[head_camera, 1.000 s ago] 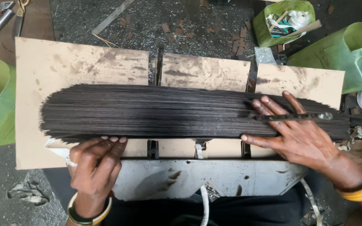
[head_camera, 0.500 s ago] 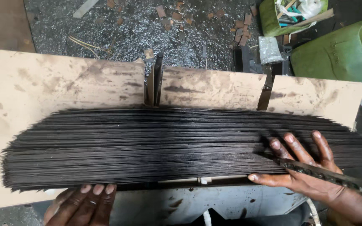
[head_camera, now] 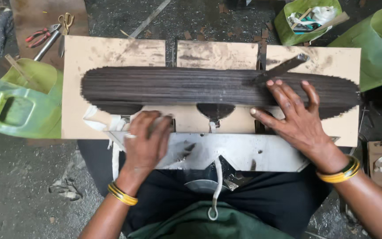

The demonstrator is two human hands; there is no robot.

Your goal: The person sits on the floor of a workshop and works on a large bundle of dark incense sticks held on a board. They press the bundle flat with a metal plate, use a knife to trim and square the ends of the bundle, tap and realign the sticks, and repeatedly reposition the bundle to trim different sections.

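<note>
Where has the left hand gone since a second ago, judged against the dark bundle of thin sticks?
Yes, moved. The left hand has slid right along the bundle of sticks near edge, now lying on the white cloth.

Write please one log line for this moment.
left hand: on white cloth | right hand: flat on dark strip bundle | metal bar: across bundle

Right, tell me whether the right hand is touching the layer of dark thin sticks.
Touching. The head view shows the right hand spread flat with its fingers lying directly on the layer of dark thin sticks, no gap visible.
</note>
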